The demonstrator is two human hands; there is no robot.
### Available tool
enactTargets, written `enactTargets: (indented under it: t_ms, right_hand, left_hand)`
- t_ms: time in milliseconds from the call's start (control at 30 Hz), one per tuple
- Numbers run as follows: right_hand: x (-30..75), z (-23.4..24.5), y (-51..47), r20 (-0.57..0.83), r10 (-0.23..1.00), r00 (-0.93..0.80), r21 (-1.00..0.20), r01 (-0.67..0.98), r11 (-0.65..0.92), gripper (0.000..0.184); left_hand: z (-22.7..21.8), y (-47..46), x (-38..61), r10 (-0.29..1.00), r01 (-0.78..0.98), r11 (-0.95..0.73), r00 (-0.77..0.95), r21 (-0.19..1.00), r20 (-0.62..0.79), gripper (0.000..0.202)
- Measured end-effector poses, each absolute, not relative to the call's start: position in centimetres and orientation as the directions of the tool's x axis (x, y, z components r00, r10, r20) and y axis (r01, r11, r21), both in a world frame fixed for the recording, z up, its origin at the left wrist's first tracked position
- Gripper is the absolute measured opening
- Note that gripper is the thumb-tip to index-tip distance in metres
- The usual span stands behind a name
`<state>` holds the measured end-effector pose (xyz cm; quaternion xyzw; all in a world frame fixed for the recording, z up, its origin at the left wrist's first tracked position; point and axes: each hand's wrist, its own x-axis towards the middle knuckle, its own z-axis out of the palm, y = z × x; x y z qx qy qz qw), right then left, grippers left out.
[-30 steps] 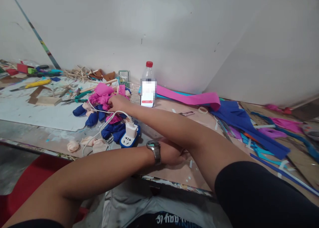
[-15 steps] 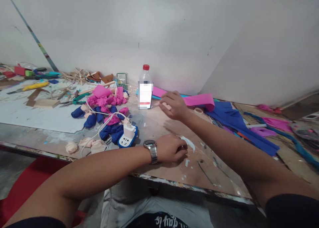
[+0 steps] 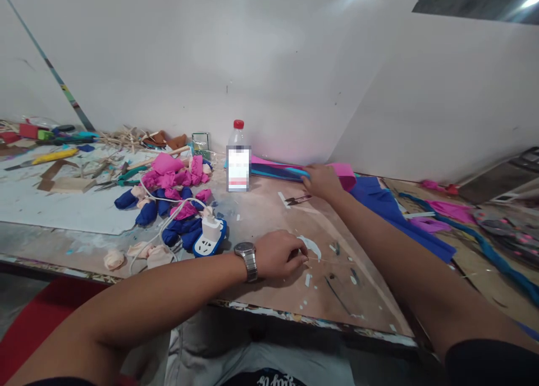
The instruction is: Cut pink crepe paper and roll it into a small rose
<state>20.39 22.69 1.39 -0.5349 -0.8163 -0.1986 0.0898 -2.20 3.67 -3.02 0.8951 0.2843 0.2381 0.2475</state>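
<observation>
My right hand (image 3: 320,181) reaches to the back of the worktable (image 3: 269,228) and rests on the pink and teal paper strips (image 3: 278,169) by the wall; its fingers curl over them. My left hand (image 3: 278,255), with a metal watch (image 3: 248,259) on the wrist, lies near the table's front, fingers pinched shut on something thin that I cannot make out. A plastic bottle with a red cap (image 3: 238,157) stands left of my right hand. A heap of pink and blue crepe buds (image 3: 172,198) lies further left.
A blue power strip with a white charger and cable (image 3: 208,234) sits beside the heap. Green pliers (image 3: 126,178) and a yellow knife (image 3: 53,157) lie at the far left. Blue, purple and teal paper sheets (image 3: 404,220) spread to the right. White boards wall the back.
My right hand has left the pink buds at the left and swung right and back to the paper strips by the wall. My left hand has stayed put. The view has tilted upward.
</observation>
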Motion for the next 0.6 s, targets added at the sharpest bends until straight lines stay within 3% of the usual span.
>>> enactTargets:
  t_ms: [100, 133, 200, 267, 333, 433, 467, 533, 600]
  right_hand:
    - [22.2, 5.1, 22.6, 0.49, 0.783, -0.384, 0.183, 0.923, 0.338, 0.033]
    - [22.8, 6.4, 22.1, 0.613, 0.698, -0.369, 0.136, 0.92, 0.367, 0.03]
    - [23.8, 8.5, 20.3, 0.719, 0.614, -0.325, 0.101, 0.924, 0.37, 0.028]
    - [24.2, 10.0, 17.7, 0.904, 0.392, -0.172, -0.011, 0.906, 0.423, 0.021]
    - [24.1, 10.8, 14.8, 0.965, 0.264, 0.006, -0.141, 0.858, 0.494, 0.017]
    - [23.9, 11.0, 11.4, 0.954, 0.263, 0.146, -0.29, 0.678, 0.676, 0.035]
    - [23.9, 10.8, 10.6, 0.953, 0.252, 0.167, -0.299, 0.65, 0.699, 0.033]
    - [24.3, 10.3, 9.4, 0.941, 0.307, 0.143, -0.319, 0.676, 0.664, 0.01]
    - [24.7, 9.8, 8.3, 0.937, 0.309, 0.162, -0.336, 0.656, 0.676, 0.009]
  left_hand:
    - [-3.1, 3.7, -2.2, 0.64, 0.392, -0.702, 0.713, 0.594, 0.287, 0.021]
    - [-3.1, 3.7, -2.2, 0.642, 0.39, -0.7, 0.71, 0.598, 0.288, 0.021]
    - [-3.1, 3.7, -2.2, 0.643, 0.38, -0.697, 0.707, 0.608, 0.295, 0.022]
    - [-3.0, 3.7, -2.2, 0.643, 0.379, -0.696, 0.706, 0.61, 0.296, 0.022]
    - [-2.9, 3.7, -2.2, 0.646, 0.401, -0.703, 0.706, 0.588, 0.29, 0.022]
    - [-2.8, 3.6, -2.3, 0.644, 0.439, -0.72, 0.709, 0.537, 0.285, 0.024]
    - [-2.8, 3.5, -2.3, 0.645, 0.444, -0.722, 0.709, 0.53, 0.285, 0.025]
    - [-2.6, 3.3, -2.3, 0.652, 0.444, -0.716, 0.701, 0.539, 0.288, 0.028]
    - [-2.5, 3.1, -2.3, 0.679, 0.43, -0.688, 0.667, 0.585, 0.307, 0.033]
